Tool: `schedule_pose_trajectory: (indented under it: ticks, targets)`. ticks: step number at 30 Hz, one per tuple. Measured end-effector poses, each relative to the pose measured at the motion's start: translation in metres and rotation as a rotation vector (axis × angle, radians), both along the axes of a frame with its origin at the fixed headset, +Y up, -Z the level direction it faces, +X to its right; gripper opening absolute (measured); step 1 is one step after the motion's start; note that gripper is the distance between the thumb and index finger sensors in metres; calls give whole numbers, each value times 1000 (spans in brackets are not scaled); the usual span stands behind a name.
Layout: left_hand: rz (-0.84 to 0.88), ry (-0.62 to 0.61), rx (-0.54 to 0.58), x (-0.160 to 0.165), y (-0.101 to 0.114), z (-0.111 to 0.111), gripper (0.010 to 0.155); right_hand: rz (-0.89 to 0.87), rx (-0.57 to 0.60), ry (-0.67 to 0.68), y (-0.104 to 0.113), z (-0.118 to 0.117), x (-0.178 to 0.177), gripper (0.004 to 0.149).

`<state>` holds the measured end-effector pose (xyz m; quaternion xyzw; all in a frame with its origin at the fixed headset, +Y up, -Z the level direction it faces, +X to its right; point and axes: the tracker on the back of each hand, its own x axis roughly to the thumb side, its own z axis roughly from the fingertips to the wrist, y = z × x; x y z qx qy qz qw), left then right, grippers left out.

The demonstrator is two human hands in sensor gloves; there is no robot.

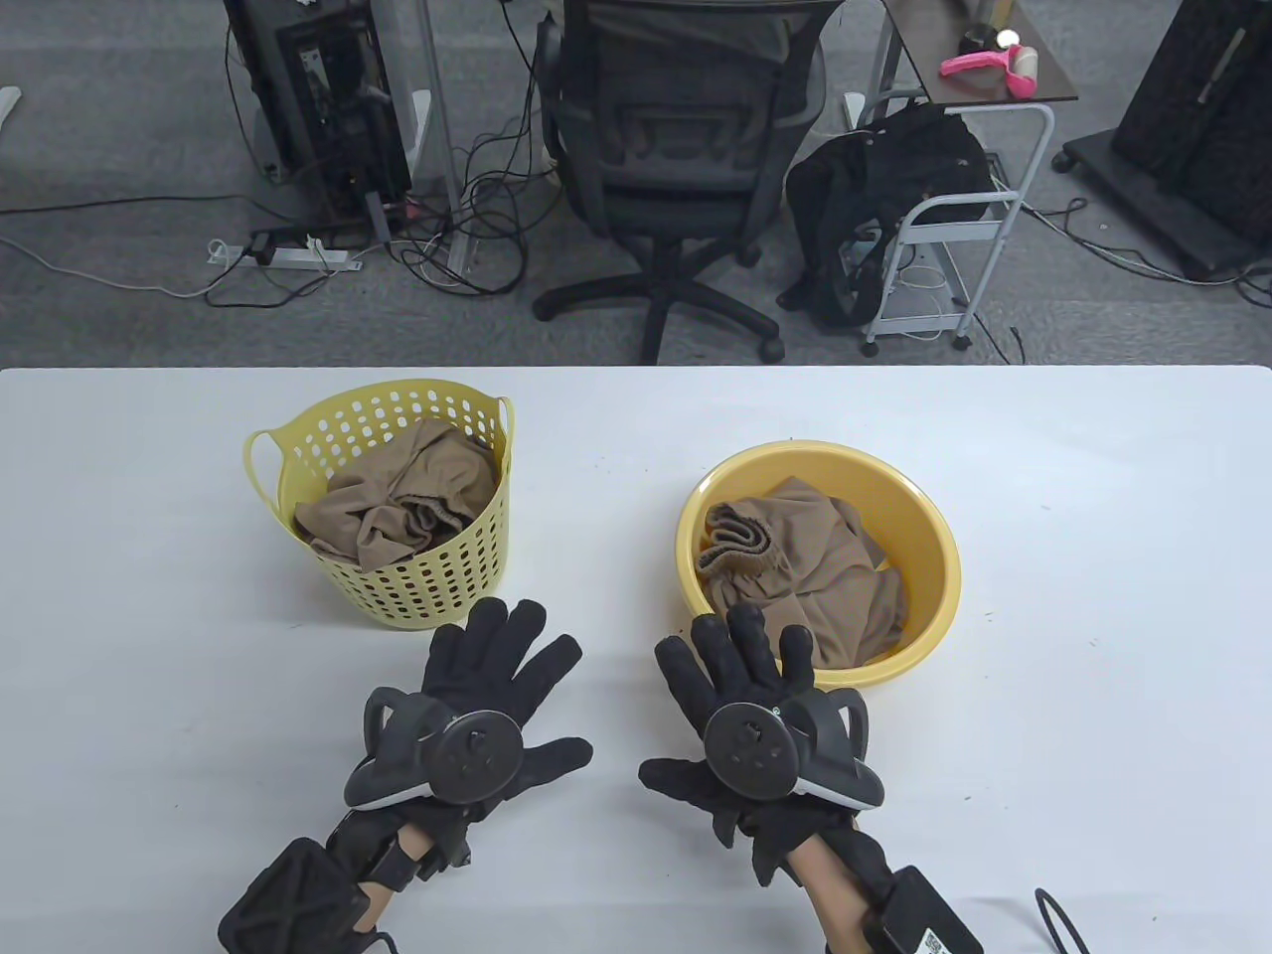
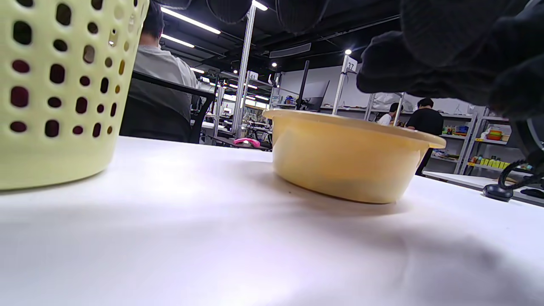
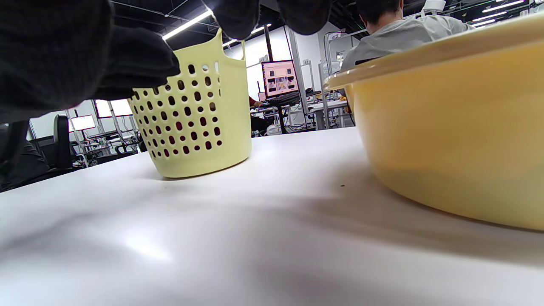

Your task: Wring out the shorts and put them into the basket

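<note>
Both hands, the left hand (image 1: 487, 696) and right hand (image 1: 740, 696), lay flat, fingers spread, holding nothing. The shorts (image 1: 795, 576) sat in the basin (image 1: 934, 556), presumably awaiting wringing, beside the basket (image 1: 397, 586).

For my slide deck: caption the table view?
Open gloved hands rest before a basket and basin, each holding tan shorts.

2 hands: left hand (image 1: 497, 686), right hand (image 1: 745, 696). 1 perforated basket (image 1: 437, 581), 1 yellow basin (image 1: 929, 537). 2 tan shorts: basket shorts (image 1: 397, 502), basin shorts (image 1: 805, 576). 1 worktop (image 1: 1093, 646).
</note>
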<state>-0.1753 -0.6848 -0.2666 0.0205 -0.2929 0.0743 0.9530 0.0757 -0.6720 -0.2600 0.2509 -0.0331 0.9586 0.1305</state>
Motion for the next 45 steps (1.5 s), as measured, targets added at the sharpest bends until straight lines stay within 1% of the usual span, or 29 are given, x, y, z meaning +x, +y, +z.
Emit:
schedule_pose_trajectory:
  ticks: [3, 7, 9, 23, 28, 38, 41, 45]
  targets:
    - [-26, 2, -18, -2, -7, -1, 86, 3, -3, -2, 0, 0, 0, 101]
    - [-1, 0, -39, -5, -14, -2, 87, 1, -5, -6, 0, 0, 1, 101]
    - [-16, -5, -40, -4, -16, -1, 87, 2, -6, -8, 0, 0, 1, 101]
    - [-48, -11, -35, -3, -18, 1, 86, 0, -15, -23, 2, -2, 4, 101]
    - [-50, -11, -23, -5, -16, 1, 86, -10, -6, -40, 9, -8, 9, 100]
    - [-32, -18, -25, -9, -14, 2, 86, -8, -25, -95, 40, -37, 35, 99]
    - [-32, -22, -27, -9, -14, 3, 86, 25, -50, -109, 47, -49, 44, 96]
    - [-29, -23, -25, -10, -14, 3, 86, 83, -77, -141, 55, -68, 54, 96]
